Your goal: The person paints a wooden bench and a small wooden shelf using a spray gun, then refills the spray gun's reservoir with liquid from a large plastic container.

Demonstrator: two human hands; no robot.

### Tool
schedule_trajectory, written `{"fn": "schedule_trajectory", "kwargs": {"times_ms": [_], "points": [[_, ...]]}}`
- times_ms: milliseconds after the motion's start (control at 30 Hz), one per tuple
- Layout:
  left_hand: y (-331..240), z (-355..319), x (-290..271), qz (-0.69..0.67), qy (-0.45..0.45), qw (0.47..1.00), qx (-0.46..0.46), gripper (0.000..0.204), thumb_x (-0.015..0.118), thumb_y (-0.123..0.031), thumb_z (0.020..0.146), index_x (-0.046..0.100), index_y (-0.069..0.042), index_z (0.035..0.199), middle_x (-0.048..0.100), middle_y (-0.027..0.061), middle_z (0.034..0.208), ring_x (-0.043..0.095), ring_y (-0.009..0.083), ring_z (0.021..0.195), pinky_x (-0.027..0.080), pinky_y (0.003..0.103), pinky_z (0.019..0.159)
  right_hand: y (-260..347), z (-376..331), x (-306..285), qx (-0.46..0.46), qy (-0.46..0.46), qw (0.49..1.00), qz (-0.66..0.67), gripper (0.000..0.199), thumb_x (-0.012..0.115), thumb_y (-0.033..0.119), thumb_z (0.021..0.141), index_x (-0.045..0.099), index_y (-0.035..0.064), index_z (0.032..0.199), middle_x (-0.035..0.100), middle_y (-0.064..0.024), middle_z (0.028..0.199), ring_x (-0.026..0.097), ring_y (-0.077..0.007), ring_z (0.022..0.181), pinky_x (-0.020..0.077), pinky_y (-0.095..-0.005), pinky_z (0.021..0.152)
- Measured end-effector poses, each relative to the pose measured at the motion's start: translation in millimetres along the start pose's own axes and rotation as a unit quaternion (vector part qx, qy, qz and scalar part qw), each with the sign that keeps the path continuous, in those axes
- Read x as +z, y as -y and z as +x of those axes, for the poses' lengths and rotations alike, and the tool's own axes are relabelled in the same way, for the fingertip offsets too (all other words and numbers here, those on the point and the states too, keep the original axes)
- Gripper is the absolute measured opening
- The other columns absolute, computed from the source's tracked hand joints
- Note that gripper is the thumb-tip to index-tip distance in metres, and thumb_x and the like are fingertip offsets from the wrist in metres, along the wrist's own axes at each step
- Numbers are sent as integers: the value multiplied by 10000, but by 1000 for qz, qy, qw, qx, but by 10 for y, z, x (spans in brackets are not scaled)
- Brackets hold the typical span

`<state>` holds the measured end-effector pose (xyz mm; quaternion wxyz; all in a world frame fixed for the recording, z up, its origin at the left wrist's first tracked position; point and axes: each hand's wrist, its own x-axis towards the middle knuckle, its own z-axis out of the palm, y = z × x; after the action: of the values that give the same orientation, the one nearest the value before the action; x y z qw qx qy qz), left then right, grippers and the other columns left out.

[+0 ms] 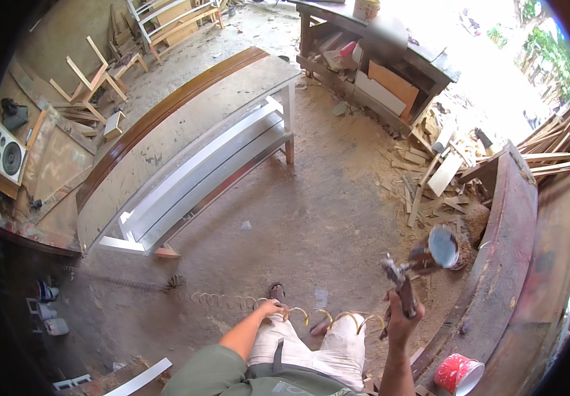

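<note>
Metal spray gun gripped in right hand; left hand closed on coiled hose.

Red patterned tub, lower right

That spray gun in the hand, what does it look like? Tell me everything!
The spray gun is dark, grimy metal, held upright in the right hand, which grips its handle. A round cup sits at its top right, tilted, with a pale bluish face toward the camera. The nozzle end points up and left. A yellowish coiled hose runs from below the handle across the person's lap to the left hand, which touches it. Below is a dusty dirt floor.
</note>
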<state>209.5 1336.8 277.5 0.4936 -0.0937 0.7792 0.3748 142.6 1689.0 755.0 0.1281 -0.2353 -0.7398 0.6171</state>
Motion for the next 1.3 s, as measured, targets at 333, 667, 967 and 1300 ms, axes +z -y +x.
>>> {"fn": "schedule_trajectory", "kwargs": {"times_ms": [333, 667, 967, 1300], "points": [[-692, -492, -954, -132, -197, 971, 8, 378, 641, -370, 948, 719, -51, 1134, 764, 122, 928, 736, 210, 786, 555, 348, 724, -652, 1715, 1539, -63, 107, 992, -37, 142, 699, 108, 938, 702, -9, 1018, 694, -30, 765, 521, -36, 509, 395, -195, 447], [-176, 1374, -1348, -388, -197, 896, 93, 367, 615, -231, 1006, 632, 62, 1226, 742, 116, 930, 624, 97, 597, 508, 245, 571, -2362, 2929, 3093, -209, 121, 969, -57, 207, 751, 85, 885, 700, -27, 1052, 644, 9, 700, 503, -33, 543, 379, -214, 486], [198, 1941, -1583, -371, -345, 817, 276, 533, 684, -209, 969, 528, 106, 1370, 686, 71, 861, 587, 84, 620, 485, 241, 566, -2879, 3239, 3834, -363, 69, 929, 38, 211, 727, 219, 927, 722, 19, 994, 677, 1, 697, 514, -30, 492, 345, -217, 409], [-64, 1678, -1363, -331, -442, 776, 304, 637, 718, -271, 946, 493, 116, 1400, 609, 7, 793, 531, 44, 615, 455, 234, 563, -2449, 3317, 4056, -454, 98, 882, 84, 234, 702, 213, 927, 718, -10, 997, 671, -21, 712, 604, -68, 582, 410, -255, 448]]}}
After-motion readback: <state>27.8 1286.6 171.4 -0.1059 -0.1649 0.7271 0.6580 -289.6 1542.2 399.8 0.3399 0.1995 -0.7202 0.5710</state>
